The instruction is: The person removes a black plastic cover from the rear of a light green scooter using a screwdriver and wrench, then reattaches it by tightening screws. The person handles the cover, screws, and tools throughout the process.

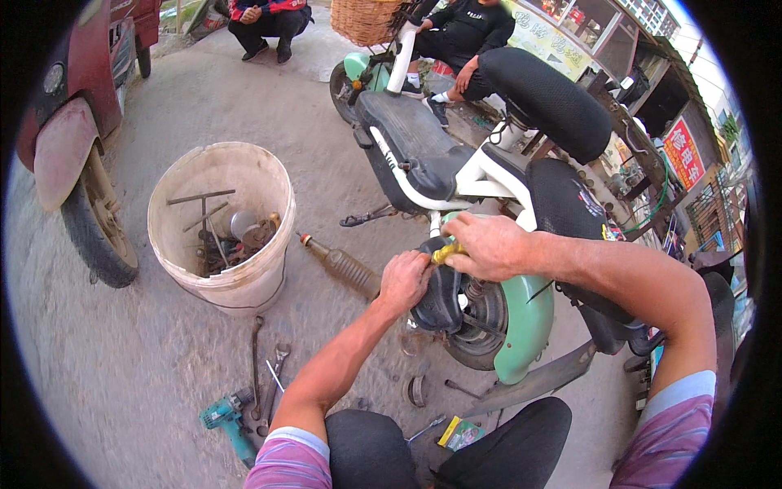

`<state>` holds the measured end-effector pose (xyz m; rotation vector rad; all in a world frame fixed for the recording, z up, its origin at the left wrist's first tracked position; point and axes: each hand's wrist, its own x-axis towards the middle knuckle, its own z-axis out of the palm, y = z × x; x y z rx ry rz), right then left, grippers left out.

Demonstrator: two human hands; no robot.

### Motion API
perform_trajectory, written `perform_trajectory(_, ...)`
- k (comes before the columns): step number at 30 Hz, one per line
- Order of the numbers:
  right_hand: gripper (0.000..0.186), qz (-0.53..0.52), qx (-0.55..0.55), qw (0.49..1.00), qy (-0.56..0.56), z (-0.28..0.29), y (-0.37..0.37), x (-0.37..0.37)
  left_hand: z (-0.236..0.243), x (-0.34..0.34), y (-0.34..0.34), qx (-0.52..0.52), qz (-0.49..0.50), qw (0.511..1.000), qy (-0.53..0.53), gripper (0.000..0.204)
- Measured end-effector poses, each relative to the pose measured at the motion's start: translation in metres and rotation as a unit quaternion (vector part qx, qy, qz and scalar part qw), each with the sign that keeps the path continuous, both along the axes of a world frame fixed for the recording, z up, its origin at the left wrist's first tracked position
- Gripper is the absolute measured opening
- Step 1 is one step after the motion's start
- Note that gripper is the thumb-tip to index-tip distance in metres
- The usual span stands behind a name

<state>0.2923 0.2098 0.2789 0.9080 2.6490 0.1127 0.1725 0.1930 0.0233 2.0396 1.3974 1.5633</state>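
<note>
My right hand (pixel 498 246) is wrapped round a yellow-handled screwdriver (pixel 445 253) at the rear of a green and white electric scooter (pixel 476 183). Beside the handle's front end, my left hand (pixel 405 281) is closed, its fingertips bent against the top of a black plastic cover (pixel 440 300). What those fingertips pinch, if anything, is hidden, and so is the screwdriver's tip. Below and to the right of the cover are the rear wheel (pixel 479 346) and its green mudguard (pixel 525 330).
A white bucket (pixel 252 289) of metal tools stands at left, near a ribbed brown tool (pixel 346 269). A teal cordless drill (pixel 230 422), a wrench (pixel 275 375) and a small green-yellow packet (pixel 459 433) lie close to my knees. Two people sit or crouch beyond; a red vehicle (pixel 69 155) stands far left.
</note>
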Motion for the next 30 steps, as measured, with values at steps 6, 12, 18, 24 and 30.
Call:
perform_trajectory(6,0.033,0.061,0.026,0.998,-0.007,-0.02,0.011,0.009,0.0,0.002,0.002,-0.009,0.006,1.0,0.024,0.014)
perform_trajectory(12,0.044,-0.119,-0.038,0.992,0.001,-0.013,0.01,0.003,-0.001,0.002,0.003,-0.003,-0.004,1.0,0.021,0.016)
perform_trajectory(18,0.035,-0.013,0.006,0.999,0.033,-0.006,0.009,0.003,-0.003,-0.003,0.005,-0.014,-0.008,1.0,0.018,0.016)
perform_trajectory(24,0.047,-0.076,0.058,0.995,0.005,-0.017,0.013,0.001,-0.006,-0.001,0.008,-0.005,-0.016,1.0,0.004,0.016)
perform_trajectory(30,0.043,-0.085,-0.029,0.99,0.111,-0.026,0.008,0.008,-0.007,-0.011,0.01,-0.04,-0.06,0.997,-0.009,0.023)
